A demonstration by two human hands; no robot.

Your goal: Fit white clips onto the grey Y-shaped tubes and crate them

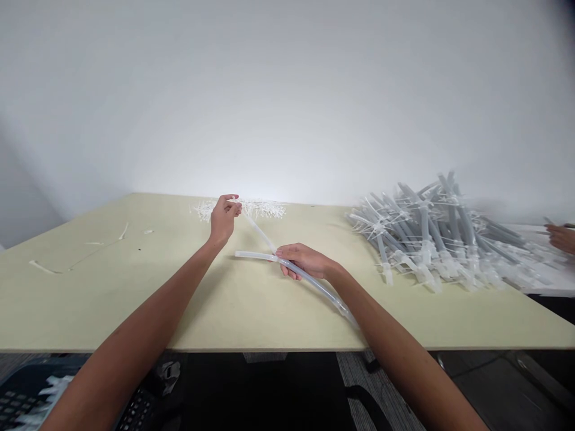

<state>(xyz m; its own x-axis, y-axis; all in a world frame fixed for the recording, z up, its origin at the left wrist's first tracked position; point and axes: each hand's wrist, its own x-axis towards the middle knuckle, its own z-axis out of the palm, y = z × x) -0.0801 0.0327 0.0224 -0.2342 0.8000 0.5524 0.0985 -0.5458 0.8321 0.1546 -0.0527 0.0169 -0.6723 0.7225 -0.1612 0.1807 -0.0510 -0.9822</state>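
My right hand (306,261) is closed around a translucent branched tube (321,288) where its arms meet. One tube arm points left, another slants up toward the back, and the longest runs down to the right, its end partly behind my forearm. Over the edge of a heap of thin white cable ties (265,208), my left hand (224,218) has its fingers curled together in a pinch. A small white piece, seemingly one of the ties, shows between thumb and index finger.
A big pile of similar tube assemblies (426,233) bound with ties sits at the right. Loose ties (45,267) lie on the table's left. Another person's hand (562,238) appears at the far right. Below the table's front edge is a dark basket (18,383) with white pieces.
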